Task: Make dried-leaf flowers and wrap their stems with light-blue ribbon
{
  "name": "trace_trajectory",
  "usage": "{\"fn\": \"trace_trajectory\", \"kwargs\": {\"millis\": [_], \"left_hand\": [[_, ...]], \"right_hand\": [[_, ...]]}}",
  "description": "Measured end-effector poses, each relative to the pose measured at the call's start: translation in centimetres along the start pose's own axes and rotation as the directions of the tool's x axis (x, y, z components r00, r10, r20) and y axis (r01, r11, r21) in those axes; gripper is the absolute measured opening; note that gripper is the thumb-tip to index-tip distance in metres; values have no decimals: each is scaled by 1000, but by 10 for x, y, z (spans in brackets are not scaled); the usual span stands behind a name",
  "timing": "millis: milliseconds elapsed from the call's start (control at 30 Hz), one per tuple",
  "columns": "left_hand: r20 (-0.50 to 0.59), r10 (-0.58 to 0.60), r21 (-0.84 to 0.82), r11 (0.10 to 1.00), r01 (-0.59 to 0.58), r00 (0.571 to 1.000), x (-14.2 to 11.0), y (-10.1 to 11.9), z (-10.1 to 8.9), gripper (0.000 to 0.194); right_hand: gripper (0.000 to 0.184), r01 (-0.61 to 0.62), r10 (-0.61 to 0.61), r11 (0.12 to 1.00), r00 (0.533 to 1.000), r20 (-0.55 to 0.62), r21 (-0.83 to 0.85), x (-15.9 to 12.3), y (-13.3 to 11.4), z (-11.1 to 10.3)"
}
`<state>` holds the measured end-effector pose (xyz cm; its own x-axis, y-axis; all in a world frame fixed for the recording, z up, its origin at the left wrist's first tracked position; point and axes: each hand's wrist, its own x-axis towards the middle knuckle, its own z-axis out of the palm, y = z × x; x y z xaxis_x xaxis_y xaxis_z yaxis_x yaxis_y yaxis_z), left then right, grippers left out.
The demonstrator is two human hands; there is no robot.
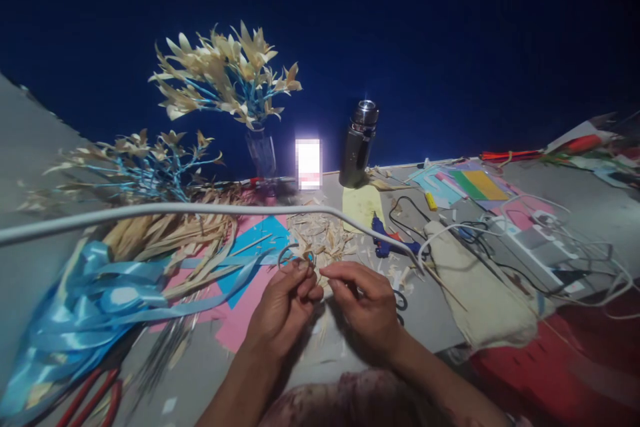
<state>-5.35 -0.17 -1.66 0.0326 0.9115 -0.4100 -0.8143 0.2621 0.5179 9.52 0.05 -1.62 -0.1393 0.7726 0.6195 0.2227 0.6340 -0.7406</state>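
My left hand (290,297) is closed in a pinch over the middle of the table. A thin curved strand (284,253) sticks out at its fingertips, with a bit of blue beside it. Facing it, my right hand (365,293) has thumb and forefinger brought together; whatever is between them is too small to make out. Black loops like scissor handles (400,300) show at the right hand's edge, and I cannot tell whether they are held. Beyond both hands lies a heap of pale husk scraps (325,240). Light blue ribbon (195,307) spreads on the left.
Husk flowers (225,73) stand in a clear vase (263,153). A dark flask (357,147) rises at the back. A white cable (200,208) crosses in front. To the right are a blue glue gun (393,240), a cream cloth bundle (480,293) and a power strip (537,247). Red-handled cutters (93,397) lie lower left.
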Motion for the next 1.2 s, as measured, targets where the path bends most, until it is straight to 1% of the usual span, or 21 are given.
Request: {"fn": "trace_trajectory", "kwargs": {"millis": [67,133,167,267,333,433,567,700,767,833,900,967,1067,1133,1200], "left_hand": [[-6,-23,9,1000,23,1000,-1,-3,1,22],[-30,-23,29,999,24,999,-1,-6,3,24],[-44,-9,39,999,11,999,-1,-7,4,26],[-87,84,85,993,-77,993,-2,-12,6,31],[-116,154,119,983,-141,981,-3,-14,8,33],[-145,210,129,973,-192,967,-3,-16,9,32],[-121,211,119,973,-197,970,-3,-15,8,32],[-114,220,136,969,-204,969,-4,-15,7,32],[-112,221,148,968,-203,969,-4,-14,7,31],[-120,222,166,966,-200,968,-4,-14,7,29],[-138,231,187,961,-204,963,-4,-13,8,27],[-155,257,224,950,-219,954,-4,-11,9,25],[-159,357,353,891,-285,921,-6,-10,9,21],[-118,466,479,800,-361,877,-7,-12,6,17],[-45,566,583,684,-438,824,-9,-15,2,11]], "right_hand": [[14,-80,79,996,996,-28,-44,2,0,3],[7,-106,103,988,994,-36,-114,3,1,7],[8,-110,105,982,994,-36,-153,4,2,9],[17,-122,118,963,993,-29,-240,6,3,14],[19,-147,146,954,989,-23,-261,8,3,17],[17,-180,186,952,983,0,-248,11,2,20],[14,-189,194,961,981,8,-202,12,2,21],[18,-207,210,969,978,5,-137,12,2,22],[18,-205,206,974,979,0,-98,12,3,22],[17,-175,175,981,984,-15,-78,12,3,23],[17,-115,112,988,993,-35,-106,11,4,24],[18,-42,35,985,998,-44,-169,10,5,24],[19,27,-37,973,998,-41,-229,10,6,24],[20,36,-47,974,998,-45,-222,10,6,23],[19,30,-44,979,997,-62,-201,10,6,21]]}}
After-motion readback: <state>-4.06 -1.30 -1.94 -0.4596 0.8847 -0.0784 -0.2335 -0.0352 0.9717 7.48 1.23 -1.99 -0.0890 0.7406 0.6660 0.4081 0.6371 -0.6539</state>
